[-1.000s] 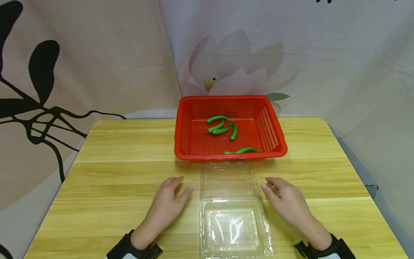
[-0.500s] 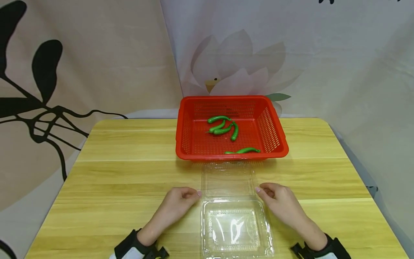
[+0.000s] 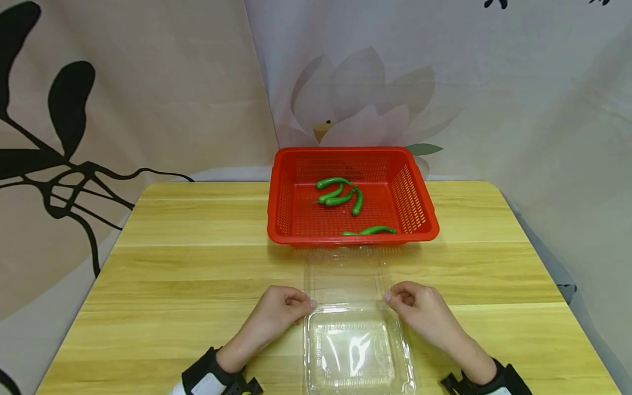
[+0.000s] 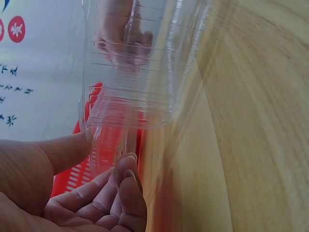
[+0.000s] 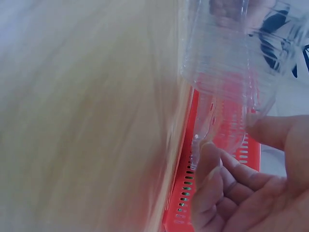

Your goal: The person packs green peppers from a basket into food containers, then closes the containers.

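looks like the gripping step to me, left hand [image 3: 282, 311] and right hand [image 3: 423, 311] both pinching the clear plastic clamshell [image 3: 353, 329] near its hinge, in front of the red basket [image 3: 306, 240], next probably wants even pressure

Glare on clear container [image 3: 355, 354], wrist views apparently soft.

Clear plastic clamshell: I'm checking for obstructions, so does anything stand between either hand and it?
Nothing visible does. The left hand and right hand are at opposite sides of the clear plastic clamshell, near its fold. The red plastic basket stands beyond it, not in between.
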Demonstrator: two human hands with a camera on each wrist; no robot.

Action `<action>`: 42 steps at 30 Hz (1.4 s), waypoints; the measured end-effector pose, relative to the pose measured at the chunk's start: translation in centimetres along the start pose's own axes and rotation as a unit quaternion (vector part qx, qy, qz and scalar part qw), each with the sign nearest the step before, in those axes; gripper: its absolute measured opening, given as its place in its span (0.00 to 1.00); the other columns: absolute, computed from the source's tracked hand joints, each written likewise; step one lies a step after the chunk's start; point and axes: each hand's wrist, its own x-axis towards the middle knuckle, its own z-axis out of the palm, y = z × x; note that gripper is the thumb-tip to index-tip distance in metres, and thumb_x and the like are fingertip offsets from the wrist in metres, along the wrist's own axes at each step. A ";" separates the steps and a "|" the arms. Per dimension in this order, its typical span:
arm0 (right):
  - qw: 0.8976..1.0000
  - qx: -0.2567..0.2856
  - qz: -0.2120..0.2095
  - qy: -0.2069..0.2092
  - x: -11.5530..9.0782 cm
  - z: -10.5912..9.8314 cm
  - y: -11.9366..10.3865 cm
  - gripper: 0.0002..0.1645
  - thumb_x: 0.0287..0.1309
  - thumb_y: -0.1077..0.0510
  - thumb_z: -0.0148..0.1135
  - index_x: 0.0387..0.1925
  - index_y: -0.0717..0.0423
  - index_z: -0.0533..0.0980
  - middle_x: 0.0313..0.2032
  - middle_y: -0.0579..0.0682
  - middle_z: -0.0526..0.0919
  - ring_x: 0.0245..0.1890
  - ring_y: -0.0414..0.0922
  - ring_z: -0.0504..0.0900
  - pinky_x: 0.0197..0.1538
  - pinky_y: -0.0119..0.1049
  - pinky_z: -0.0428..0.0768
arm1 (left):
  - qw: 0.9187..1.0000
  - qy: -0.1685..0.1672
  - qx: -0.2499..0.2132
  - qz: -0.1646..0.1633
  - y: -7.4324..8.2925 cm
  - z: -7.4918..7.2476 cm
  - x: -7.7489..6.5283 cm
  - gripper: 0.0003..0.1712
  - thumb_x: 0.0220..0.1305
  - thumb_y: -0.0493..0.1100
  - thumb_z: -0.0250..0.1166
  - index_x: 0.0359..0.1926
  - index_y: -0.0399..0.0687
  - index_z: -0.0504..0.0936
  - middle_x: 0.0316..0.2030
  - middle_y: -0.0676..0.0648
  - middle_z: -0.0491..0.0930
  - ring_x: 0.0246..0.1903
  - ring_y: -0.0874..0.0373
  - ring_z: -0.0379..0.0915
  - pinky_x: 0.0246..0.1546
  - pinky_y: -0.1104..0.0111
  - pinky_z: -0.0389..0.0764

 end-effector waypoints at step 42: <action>0.995 0.026 -0.091 0.029 -1.0 0.2 0.4 0.12 0.58 0.60 0.79 0.33 0.53 0.80 0.27 0.39 0.81 0.27 0.37 0.79 0.32 0.31 0.83 | 1.000 -0.006 -0.024 -0.007 0.4 -0.4 -1.1 0.10 0.61 0.37 0.78 0.31 0.39 0.83 0.21 0.44 0.83 0.22 0.56 0.77 0.26 0.71 0.75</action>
